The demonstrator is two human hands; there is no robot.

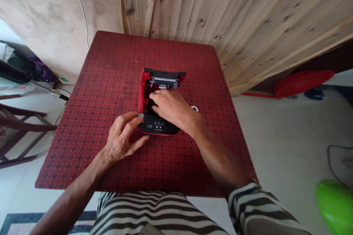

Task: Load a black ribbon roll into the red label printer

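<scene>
A small red and black label printer [161, 126] stands on the table with its lid [165, 75] raised. My left hand [122, 134] is at the printer's left front corner, fingers stretched out against its side and thumb apart near the front edge. Over the printer's inner compartment lies my right hand [172, 106]. Its thumb and forefinger are apart inside the opening, with nothing visible held; the other fingers are hidden. Part of a white ring-shaped thing [194, 109] shows on the table behind my right wrist.
The table [110, 69] has a red patterned cover and stands against a wooden plank wall [187, 7]. A wooden chair [24, 128] is on the floor to the left. At the lower right is a bright green rounded object [333, 205].
</scene>
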